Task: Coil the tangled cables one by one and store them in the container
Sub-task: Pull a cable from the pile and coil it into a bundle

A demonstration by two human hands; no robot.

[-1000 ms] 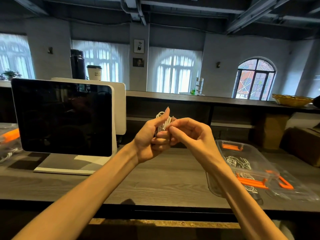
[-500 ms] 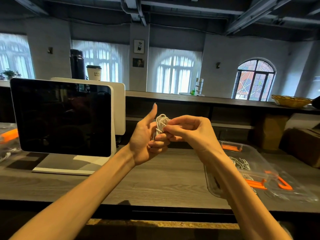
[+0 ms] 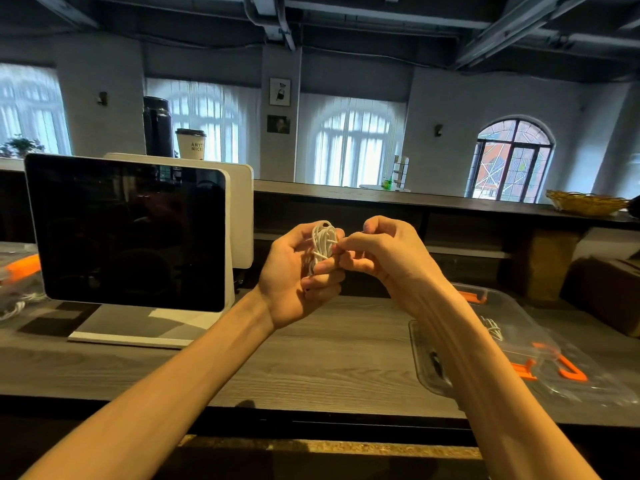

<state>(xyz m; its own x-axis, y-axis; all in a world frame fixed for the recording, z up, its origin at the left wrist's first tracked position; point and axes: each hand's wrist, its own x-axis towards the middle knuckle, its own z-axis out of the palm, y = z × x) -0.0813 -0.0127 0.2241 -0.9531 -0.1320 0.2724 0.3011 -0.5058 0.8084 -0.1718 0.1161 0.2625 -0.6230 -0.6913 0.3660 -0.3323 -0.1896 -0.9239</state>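
Both hands up above the desk (image 3: 311,358): left hand (image 3: 294,282) curls round the white cable coil (image 3: 322,242), right hand (image 3: 377,254) pinches a strand at its side; clear container (image 3: 540,344) sits open, near right

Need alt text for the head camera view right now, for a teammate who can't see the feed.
Two bare hands hold a small white cable coil above a grey wooden counter: the left hand grips the bundle and the right hand pinches a strand at its side. A clear container with orange clips sits to the right, a dark screen to the left.
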